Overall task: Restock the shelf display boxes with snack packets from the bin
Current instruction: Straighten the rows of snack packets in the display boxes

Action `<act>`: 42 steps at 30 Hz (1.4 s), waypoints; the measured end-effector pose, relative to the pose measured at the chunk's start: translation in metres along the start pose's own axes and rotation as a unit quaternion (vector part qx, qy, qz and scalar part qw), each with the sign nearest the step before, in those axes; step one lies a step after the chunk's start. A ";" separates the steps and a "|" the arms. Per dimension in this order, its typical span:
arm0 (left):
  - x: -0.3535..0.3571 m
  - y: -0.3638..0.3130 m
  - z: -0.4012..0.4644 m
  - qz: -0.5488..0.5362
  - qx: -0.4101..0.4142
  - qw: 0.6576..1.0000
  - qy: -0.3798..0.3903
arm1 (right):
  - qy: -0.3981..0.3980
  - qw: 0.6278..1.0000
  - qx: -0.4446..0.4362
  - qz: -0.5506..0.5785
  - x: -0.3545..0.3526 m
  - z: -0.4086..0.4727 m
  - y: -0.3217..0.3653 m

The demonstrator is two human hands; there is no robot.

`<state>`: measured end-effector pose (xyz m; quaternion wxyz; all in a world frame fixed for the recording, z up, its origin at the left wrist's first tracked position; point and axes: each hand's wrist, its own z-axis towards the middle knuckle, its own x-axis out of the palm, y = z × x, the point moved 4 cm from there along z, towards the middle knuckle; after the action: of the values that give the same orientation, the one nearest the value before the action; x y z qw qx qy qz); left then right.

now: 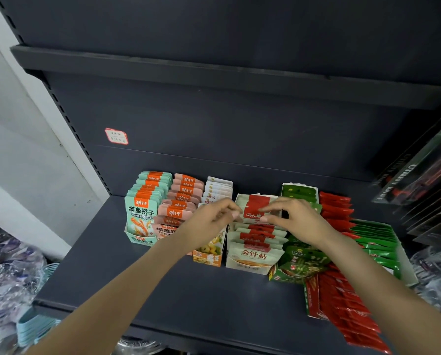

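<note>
While both hands pinch the white-and-red packet (pixel 255 207) at its upper corners, left hand (pixel 209 221) at nine o'clock, right hand (pixel 297 221) at three, I judge it light, soft and slippery; it stands rearmost in the display box (pixel 247 268).
</note>
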<state>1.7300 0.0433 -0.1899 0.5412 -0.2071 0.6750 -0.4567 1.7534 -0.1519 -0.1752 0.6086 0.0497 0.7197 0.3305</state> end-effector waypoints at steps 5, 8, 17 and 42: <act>-0.009 0.002 0.025 0.179 0.004 0.982 -0.054 | -0.034 0.999 0.012 -0.037 -0.002 -0.001 0.000; -0.006 0.005 0.035 0.309 0.031 0.950 -0.019 | -0.026 0.997 0.017 -0.074 -0.001 -0.002 0.002; 0.001 0.003 0.029 0.455 0.094 0.886 -0.018 | -0.024 0.997 0.050 -0.057 0.001 -0.005 0.002; 0.001 0.001 0.039 0.289 0.005 0.957 0.011 | -0.040 0.994 0.033 -0.101 0.002 0.008 0.005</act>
<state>1.7655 0.0282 -0.1915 0.6439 0.0046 0.7097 -0.2858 1.7588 -0.1439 -0.1747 0.6648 0.0101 0.7070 0.2411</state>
